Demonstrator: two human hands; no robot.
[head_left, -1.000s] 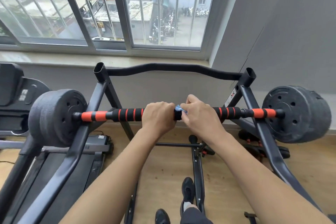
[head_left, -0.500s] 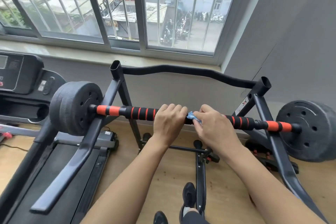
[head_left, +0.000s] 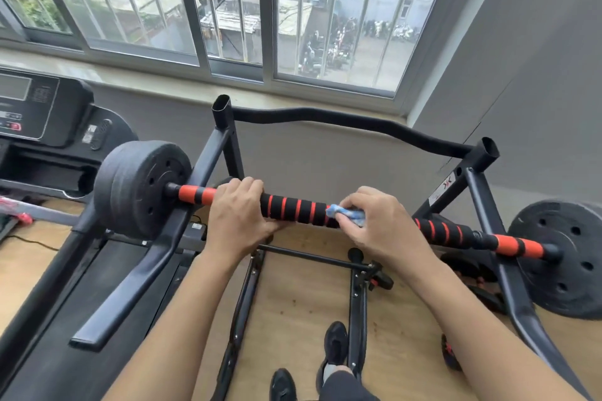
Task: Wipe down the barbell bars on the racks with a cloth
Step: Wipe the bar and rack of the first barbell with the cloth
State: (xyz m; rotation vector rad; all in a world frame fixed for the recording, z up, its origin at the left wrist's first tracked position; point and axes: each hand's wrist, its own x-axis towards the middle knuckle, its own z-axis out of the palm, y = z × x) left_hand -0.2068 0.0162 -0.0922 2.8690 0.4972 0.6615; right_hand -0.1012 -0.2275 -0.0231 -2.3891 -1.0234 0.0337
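While my left hand point(head_left: 237, 221) grips the barbell bar point(head_left: 298, 210) resting across the rack point(head_left: 472, 192), my right hand point(head_left: 379, 225) pinches a blue cloth point(head_left: 347, 215) against its striped foam, right of centre.

Treadmill console point(head_left: 29, 107): left edge of frame. Barred sliding window point(head_left: 228, 10): across the top. Grey wall point(head_left: 537, 58): upper right. Wooden floor point(head_left: 303, 296): lower centre.

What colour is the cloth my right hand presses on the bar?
Light blue; the head view shows the cloth between the right hand and the bar.
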